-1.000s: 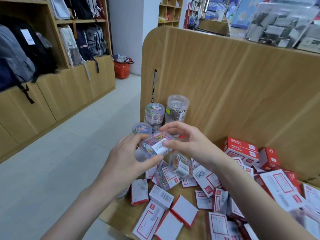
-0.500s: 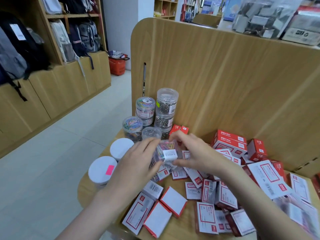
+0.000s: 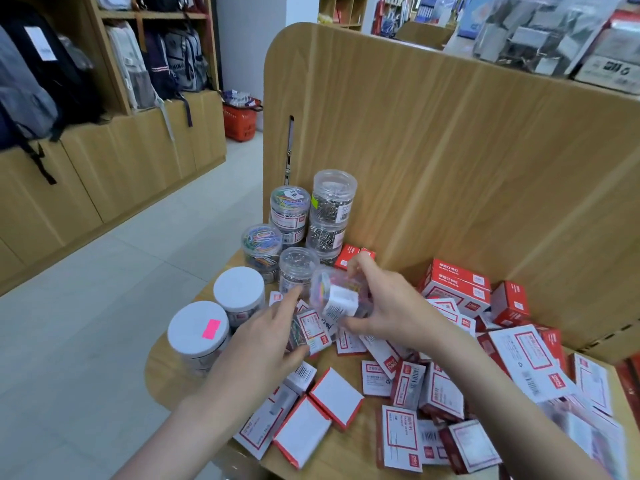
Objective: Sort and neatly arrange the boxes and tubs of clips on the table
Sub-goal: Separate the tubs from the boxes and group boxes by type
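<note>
Already the clear tubs stand grouped at the far left corner of the worktop [image 3: 162,372], against the wooden partition [image 3: 450,168]: two stacks at the back, one of coloured clips [image 3: 289,216] and one of silver clips [image 3: 330,216], with a single coloured tub [image 3: 261,245] and a single silver tub [image 3: 298,268] in front of them. That grouping looks deliberate, like kinds kept together, and it suggests where the tub in hand belongs.

The right hand [image 3: 388,306] has its grip closed round a small clear tub of coloured clips [image 3: 337,294], thumb below and fingers curled over the top, so the tub lies tilted on its side with its white label facing the camera. It is held in the air just in front of the single silver tub, close to the cluster, probably so it can be turned upright and set among the coloured ones.

The left hand [image 3: 266,337] sits just left of and below that grip. Its fingers reach forward, fairly straight, towards the held tub and over a small box with a red-framed label [image 3: 313,329]; the thumb seems to touch that box, but I cannot tell whether anything is truly pinched.

Left of the grip stand two white-lidded tubs [image 3: 218,313]. Right of and below it, red and white boxes [image 3: 433,375] lie scattered at all angles, still unsorted
</note>
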`<state>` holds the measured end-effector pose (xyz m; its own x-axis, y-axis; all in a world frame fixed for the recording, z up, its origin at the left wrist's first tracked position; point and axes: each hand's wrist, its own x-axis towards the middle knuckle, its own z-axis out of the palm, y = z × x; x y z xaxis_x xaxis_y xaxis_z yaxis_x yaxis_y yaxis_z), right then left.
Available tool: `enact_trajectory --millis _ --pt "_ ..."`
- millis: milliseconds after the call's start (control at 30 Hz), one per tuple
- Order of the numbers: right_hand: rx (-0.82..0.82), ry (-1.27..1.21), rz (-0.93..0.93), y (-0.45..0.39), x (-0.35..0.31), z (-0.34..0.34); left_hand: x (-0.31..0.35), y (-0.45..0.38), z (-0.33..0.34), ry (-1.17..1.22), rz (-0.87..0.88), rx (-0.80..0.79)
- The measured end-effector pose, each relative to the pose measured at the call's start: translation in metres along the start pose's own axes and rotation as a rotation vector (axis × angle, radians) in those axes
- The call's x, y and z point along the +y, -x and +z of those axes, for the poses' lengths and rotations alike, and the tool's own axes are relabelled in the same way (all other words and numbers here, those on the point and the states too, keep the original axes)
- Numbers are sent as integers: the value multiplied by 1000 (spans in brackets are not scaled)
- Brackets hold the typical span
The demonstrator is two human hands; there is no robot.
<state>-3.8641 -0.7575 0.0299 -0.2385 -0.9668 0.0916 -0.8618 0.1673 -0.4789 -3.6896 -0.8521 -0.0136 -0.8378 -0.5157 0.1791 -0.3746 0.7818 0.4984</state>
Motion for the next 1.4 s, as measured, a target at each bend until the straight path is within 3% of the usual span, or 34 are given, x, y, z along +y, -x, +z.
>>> enact_trajectory --millis 100,333,433,600,933,1133,1400 --pt "104 -57 93 3 0 -17 -2 -1 0 -28 -7 -31" --pt "38 171 16 16 -15 12 2 3 -3 -7 -5 35" --pt "46 227 22 15 -11 15 -1 17 -3 7 74 129" --pt "29 407 71 10 -7 9 -9 34 2 36 167 115" --pt "58 253 43 35 2 -10 -7 19 5 36 238 113" --pt "258 225 166 96 24 -41 16 3 7 94 340 121" --pt "209 104 313 120 38 -23 32 -27 26 -59 456 87"
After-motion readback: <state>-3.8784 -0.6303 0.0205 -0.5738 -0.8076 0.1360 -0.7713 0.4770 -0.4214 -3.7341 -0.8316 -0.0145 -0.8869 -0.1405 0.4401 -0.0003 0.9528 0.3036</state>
